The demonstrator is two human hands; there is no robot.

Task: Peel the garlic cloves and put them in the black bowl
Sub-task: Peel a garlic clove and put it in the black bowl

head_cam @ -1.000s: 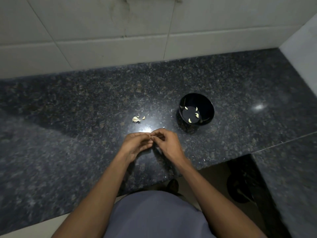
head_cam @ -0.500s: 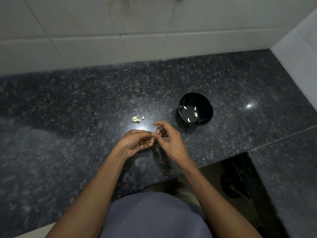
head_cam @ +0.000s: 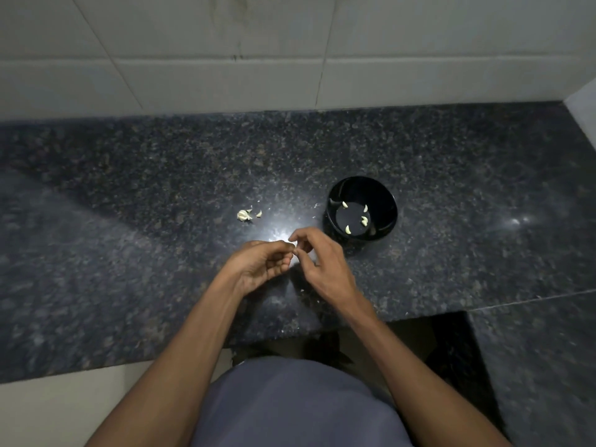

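From my remote seat I see the dark speckled granite worktop (head_cam: 135, 195) run back to a white tiled wall (head_cam: 225, 75), with a second wall closing it off at the far right; its near edge lies just below the wrists, and it steps down toward me on the right as a separate slab past a thin seam. There is open stone to the left of the grip and behind it, and a narrower strip to its right before the bowl. Both hands meet over a bright glare patch on the stone. The left hand (head_cam: 261, 266) has its fingers curled, thumb and fingertips pinched together at the meeting point; the right hand (head_cam: 322, 262) is curled too, its forefinger arched over and its fingertips closing on the same spot. Something small and pale sits between them, most likely a garlic clove (head_cam: 293, 250), though it is too hidden for me to say for sure. The black bowl (head_cam: 383, 201) stands just beyond and right of the grip, near but not touching the right hand, with four peeled cloves (head_cam: 348, 229) lying in its bottom. Beyond and left of the grip, well apart from it, lie a clump of garlic skin (head_cam: 244, 215) and a few small scraps.
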